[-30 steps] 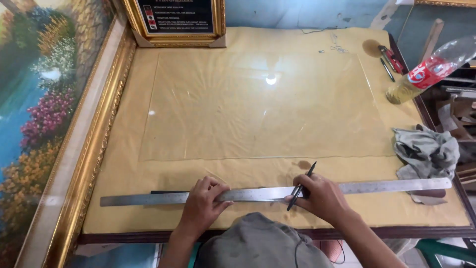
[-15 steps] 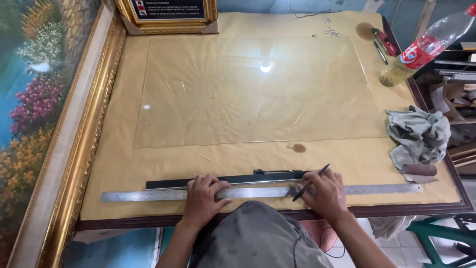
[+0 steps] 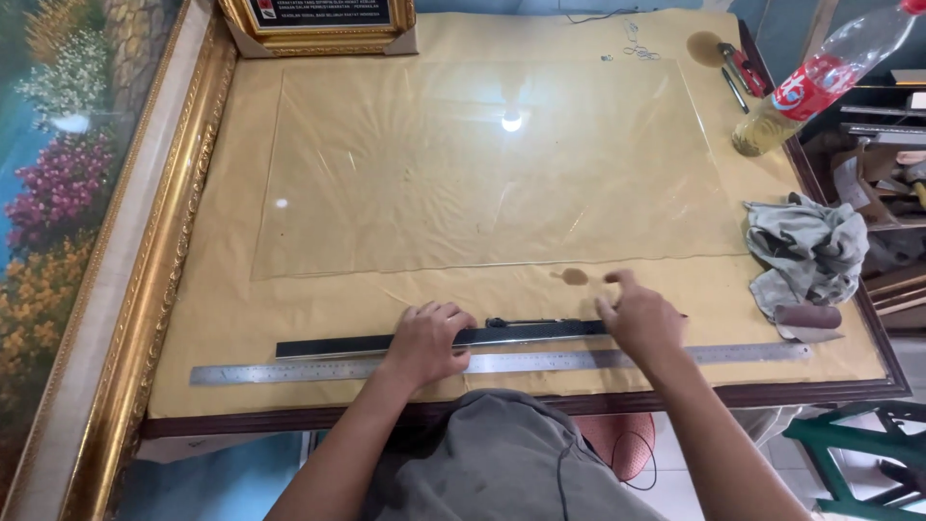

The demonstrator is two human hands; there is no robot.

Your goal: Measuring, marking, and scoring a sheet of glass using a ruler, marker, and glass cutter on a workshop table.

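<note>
Since half a second ago my right hand (image 3: 641,318) has let go of the thin black tool it was holding upright; that tool (image 3: 526,322) now lies flat on the black bar (image 3: 386,342), just left of my right fingers. The right hand hovers loosely open, index finger raised, gripping nothing, its heel over the long steel ruler (image 3: 502,362). My left hand (image 3: 429,338) is spread flat, fingers pressing on the black bar and palm over the ruler, holding nothing closed in it.

The ruler runs along the near edge of the table (image 3: 193,318), parallel to it, with the black bar just beyond and touching it. Farther in, a large clear glass sheet (image 3: 482,164) lies flat on the tan paper covering, filling the middle. Near the right edge sits a crumpled grey rag (image 3: 810,251); at the far right corner a plastic bottle (image 3: 801,92) leans. A gold-framed painting (image 3: 87,212) flanks the left edge.
</note>
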